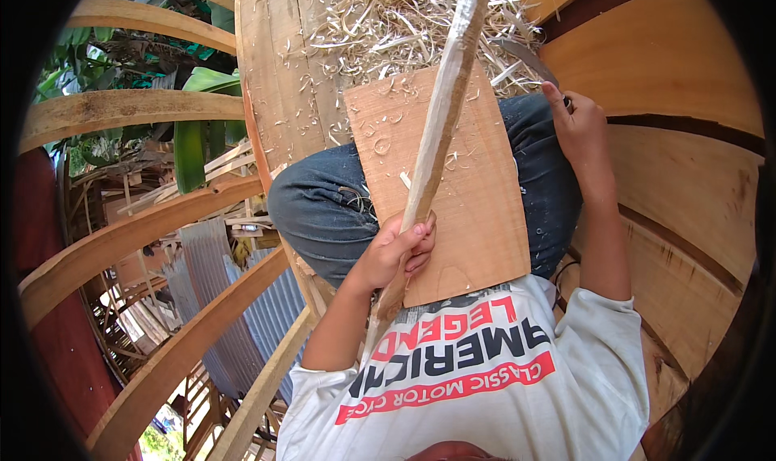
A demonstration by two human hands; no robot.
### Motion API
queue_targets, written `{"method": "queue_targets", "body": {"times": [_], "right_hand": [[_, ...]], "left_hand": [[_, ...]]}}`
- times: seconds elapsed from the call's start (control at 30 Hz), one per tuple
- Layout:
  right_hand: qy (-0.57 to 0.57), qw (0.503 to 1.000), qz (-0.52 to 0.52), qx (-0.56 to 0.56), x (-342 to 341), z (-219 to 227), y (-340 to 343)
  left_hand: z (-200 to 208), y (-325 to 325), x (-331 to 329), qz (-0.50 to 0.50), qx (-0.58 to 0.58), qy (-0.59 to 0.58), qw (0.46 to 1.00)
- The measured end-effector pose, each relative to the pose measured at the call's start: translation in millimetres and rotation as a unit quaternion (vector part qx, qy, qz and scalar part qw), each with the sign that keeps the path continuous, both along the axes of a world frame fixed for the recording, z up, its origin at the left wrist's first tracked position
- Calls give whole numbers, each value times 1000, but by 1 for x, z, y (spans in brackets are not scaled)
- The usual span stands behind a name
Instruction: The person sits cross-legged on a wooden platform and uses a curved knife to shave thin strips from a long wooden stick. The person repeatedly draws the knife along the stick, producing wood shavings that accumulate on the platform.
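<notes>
The wooden stick (440, 130) stands obliquely over the flat board (481, 210) laid across the seated person's thighs; its lower end reaches the shirt (477, 380) and its upper end leaves the view, so full length cannot be told. The left hand (402, 252) is closed around the stick near its lower part. The right hand (586, 134) is curled around the mostly hidden handle of a curved knife (525, 56), beside the right knee. The stick appears stiff and moderately light, unlikely to break under hand pressure; its pale faceted surface may be smooth enough to slip. Hold it low with the fingers wrapped fully, clear of the blade side; expect the long free end to swing. Loose shavings (380, 25) lie heaped beyond the board, with some scattered on it, and could reduce footing for the stick. The plank wall (675, 166) on the right limits elbow room; slatted rails (145, 109) border the left.
</notes>
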State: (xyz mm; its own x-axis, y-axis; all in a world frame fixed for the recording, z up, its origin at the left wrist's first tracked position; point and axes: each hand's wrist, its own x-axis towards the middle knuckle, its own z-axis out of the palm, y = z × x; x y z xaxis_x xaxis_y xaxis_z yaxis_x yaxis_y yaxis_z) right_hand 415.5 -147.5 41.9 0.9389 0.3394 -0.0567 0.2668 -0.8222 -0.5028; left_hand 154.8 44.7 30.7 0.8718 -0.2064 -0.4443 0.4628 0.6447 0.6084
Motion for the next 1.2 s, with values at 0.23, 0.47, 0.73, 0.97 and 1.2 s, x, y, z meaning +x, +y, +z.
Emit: {"method": "queue_targets", "body": {"times": [0.23, 0.47, 0.73, 0.97, 1.2], "right_hand": [[-48, 980, 190, 25, -62, 8, 33], [-190, 967, 169, 8, -13, -28, 45], [-234, 961, 145, 24, 15, -44, 61], [-208, 971, 122, 7, 25, -55, 72], [-179, 978, 110, 7, 32, -64, 80]], "left_hand": [[6, -9, 1, 19, 51, 5, 998], [13, -19, 5, 20, 148, 23, 989], [12, -16, 9, 33, 133, 18, 990], [5, -13, 17, 30, 134, 30, 990], [7, -14, 19, 48, 142, 51, 987]]}}
